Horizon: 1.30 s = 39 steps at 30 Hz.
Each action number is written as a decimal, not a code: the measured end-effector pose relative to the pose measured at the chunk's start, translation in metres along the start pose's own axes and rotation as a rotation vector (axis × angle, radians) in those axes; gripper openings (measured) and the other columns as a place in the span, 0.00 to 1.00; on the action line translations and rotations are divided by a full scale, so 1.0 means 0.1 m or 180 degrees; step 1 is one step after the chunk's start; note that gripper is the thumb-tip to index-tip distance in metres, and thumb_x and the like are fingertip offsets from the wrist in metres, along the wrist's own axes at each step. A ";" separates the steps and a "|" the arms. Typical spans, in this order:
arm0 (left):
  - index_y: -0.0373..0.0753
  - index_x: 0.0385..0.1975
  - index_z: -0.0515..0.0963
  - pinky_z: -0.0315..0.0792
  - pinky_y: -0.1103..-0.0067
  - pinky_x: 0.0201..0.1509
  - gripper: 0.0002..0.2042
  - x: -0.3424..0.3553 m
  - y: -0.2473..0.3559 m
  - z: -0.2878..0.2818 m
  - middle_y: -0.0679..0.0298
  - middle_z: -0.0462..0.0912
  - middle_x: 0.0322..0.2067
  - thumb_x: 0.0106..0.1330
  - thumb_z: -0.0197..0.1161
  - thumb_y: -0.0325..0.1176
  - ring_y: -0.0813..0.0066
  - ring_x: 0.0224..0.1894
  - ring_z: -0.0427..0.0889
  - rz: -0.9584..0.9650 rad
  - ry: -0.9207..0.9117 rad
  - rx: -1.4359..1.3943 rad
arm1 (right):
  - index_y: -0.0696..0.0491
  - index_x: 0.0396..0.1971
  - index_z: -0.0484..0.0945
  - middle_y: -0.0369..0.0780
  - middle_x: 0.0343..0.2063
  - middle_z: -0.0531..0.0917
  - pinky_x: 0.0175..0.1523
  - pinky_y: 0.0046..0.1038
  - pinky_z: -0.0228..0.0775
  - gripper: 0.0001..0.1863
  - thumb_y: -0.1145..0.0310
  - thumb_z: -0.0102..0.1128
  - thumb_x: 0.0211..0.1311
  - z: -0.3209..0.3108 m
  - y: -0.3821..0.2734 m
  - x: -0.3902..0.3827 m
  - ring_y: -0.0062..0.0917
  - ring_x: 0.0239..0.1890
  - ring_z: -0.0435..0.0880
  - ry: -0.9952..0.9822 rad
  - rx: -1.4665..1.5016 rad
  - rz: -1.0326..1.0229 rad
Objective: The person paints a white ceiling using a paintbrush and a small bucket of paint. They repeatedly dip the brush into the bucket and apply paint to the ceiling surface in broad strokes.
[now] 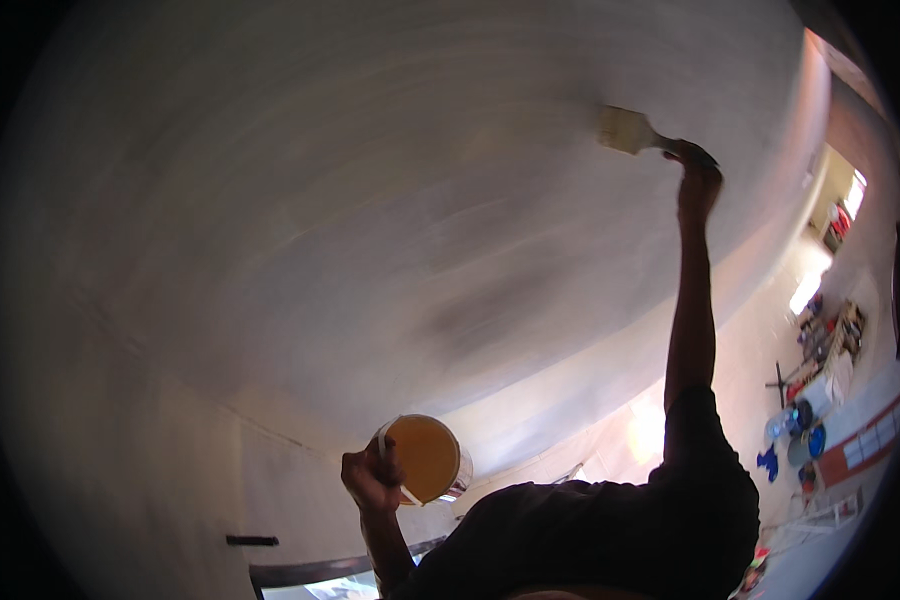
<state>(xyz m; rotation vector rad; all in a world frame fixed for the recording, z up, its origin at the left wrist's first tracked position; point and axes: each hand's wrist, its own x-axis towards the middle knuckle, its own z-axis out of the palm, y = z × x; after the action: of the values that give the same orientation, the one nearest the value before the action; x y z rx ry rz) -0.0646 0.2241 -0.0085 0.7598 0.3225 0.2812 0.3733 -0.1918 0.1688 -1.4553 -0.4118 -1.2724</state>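
Note:
My right hand (pixel 699 183) is raised at the upper right, closed on the handle of a wide paintbrush (pixel 624 130). The brush's pale head lies at the big grey-white plastered surface (pixel 420 200) overhead; whether its bristles touch it I cannot tell for sure. Low in the middle, my left hand (pixel 368 478) grips a round bucket (pixel 428 458) by its pale handle. The bucket holds an ochre-coloured liquid or coating, seen through its open top.
Along the right rim are bright windows (pixel 810 280), a cluttered ledge with assorted items (pixel 840 335), blue containers (pixel 805 440) and an aluminium ladder (pixel 820 515). A dark-framed opening (pixel 270 578) and a short black bar (pixel 252 540) show at the lower left.

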 end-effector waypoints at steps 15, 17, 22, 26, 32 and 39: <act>0.35 0.37 0.75 0.54 0.84 0.15 0.24 0.04 -0.04 -0.12 0.68 0.74 0.19 0.54 0.47 0.52 0.79 0.14 0.63 -0.0024 0.0356 -0.0113 | 0.52 0.31 0.84 0.41 0.28 0.83 0.42 0.34 0.73 0.09 0.68 0.70 0.48 2.94 -3.09 -2.34 0.35 0.32 0.82 -0.1320 0.2105 -0.0139; 0.36 0.36 0.76 0.56 0.84 0.15 0.24 0.07 -0.02 -0.13 0.68 0.76 0.19 0.54 0.46 0.52 0.78 0.14 0.64 -0.0029 0.0306 0.0047 | 0.53 0.32 0.83 0.41 0.28 0.84 0.42 0.34 0.73 0.09 0.69 0.71 0.49 2.87 -3.06 -2.23 0.34 0.32 0.82 -0.1623 0.1986 -0.0005; 0.35 0.37 0.75 0.54 0.84 0.15 0.24 0.07 0.01 -0.07 0.69 0.75 0.18 0.54 0.46 0.51 0.80 0.13 0.61 -0.0081 0.0316 0.0055 | 0.51 0.29 0.85 0.39 0.32 0.86 0.42 0.33 0.74 0.06 0.71 0.71 0.49 2.24 -2.23 -1.67 0.31 0.35 0.83 -0.0879 0.1521 -0.0209; 0.35 0.38 0.75 0.52 0.84 0.15 0.25 0.05 0.02 -0.12 0.70 0.73 0.17 0.54 0.46 0.51 0.82 0.12 0.56 -0.0114 0.0037 0.0016 | 0.56 0.36 0.85 0.38 0.32 0.88 0.36 0.22 0.77 0.07 0.73 0.67 0.57 1.35 -1.46 -1.15 0.16 0.33 0.85 -0.0752 0.1144 0.0519; 0.34 0.38 0.76 0.51 0.83 0.15 0.25 0.04 -0.01 -0.11 0.71 0.69 0.14 0.56 0.45 0.51 0.82 0.12 0.54 -0.0053 0.0104 0.0057 | 0.59 0.35 0.84 0.42 0.30 0.87 0.36 0.24 0.77 0.06 0.74 0.63 0.60 0.40 -0.84 -0.65 0.22 0.31 0.86 -0.0093 -0.0117 -0.0126; 0.32 0.39 0.76 0.51 0.82 0.16 0.27 0.14 -0.07 -0.27 0.72 0.69 0.15 0.56 0.44 0.52 0.81 0.11 0.54 -0.0204 0.0063 0.0137 | 0.50 0.37 0.85 0.40 0.23 0.85 0.29 0.28 0.76 0.11 0.62 0.64 0.58 1.14 -1.19 -1.25 0.30 0.22 0.85 -0.0064 -0.1269 -0.0644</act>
<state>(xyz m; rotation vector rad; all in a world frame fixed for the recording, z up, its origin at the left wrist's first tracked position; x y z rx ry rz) -0.0610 0.2415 -0.0343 0.7878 0.3719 0.2219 0.2856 -0.0068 0.1415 -1.7954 -0.3364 -1.5671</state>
